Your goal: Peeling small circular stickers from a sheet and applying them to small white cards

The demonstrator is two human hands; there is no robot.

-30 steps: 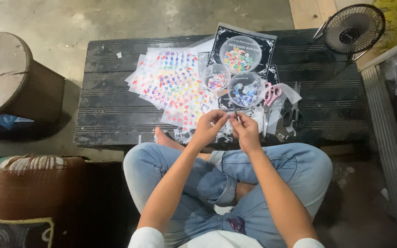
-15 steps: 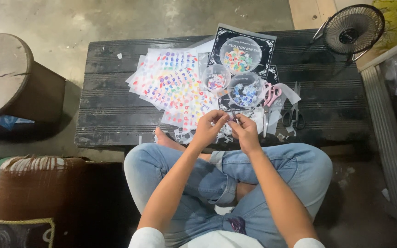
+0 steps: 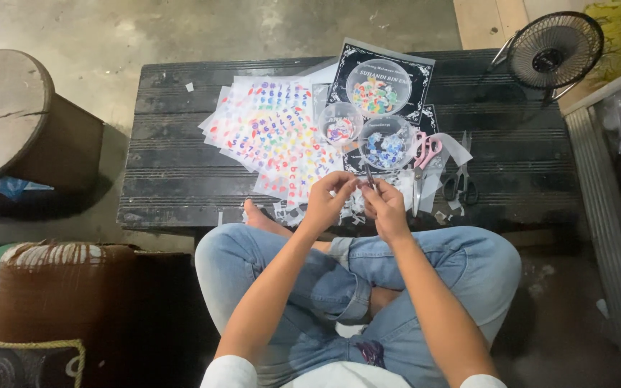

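I've got both hands meeting at the near edge of the counter (image 3: 181, 179), fingertips pinched together over something tiny, I think a small sticker or scrap of backing, though it's too small here for me to be sure. The left hand (image 3: 327, 203) is curled shut with thumb and forefinger nipping it, and the right hand (image 3: 384, 208) is closed the same way, touching the left at the fingertips, with what looks like a thin dark tool (image 3: 369, 174) rising from its grip. Just beyond the hands I see white paper scraps (image 3: 350, 207) littering the counter's edge. Further out sit three round clear dishes: a small dish (image 3: 340, 123) with coloured bits, a second dish (image 3: 384, 142) with blue and white bits just beside it, and a larger dish (image 3: 378, 88) resting on a black printed sheet (image 3: 411, 68). To the left of them, sheets of coloured letter stickers (image 3: 271, 133) fan out, overlapping. To the right lie pink-handled scissors (image 3: 424, 159) and, a little apart, black-handled scissors (image 3: 461, 179). Off the counter's far right corner stands a small black fan (image 3: 553, 50). Below, my crossed legs in blue jeans (image 3: 461, 266) fill the view, and a wooden drum (image 3: 16, 118) stands on the floor at left.
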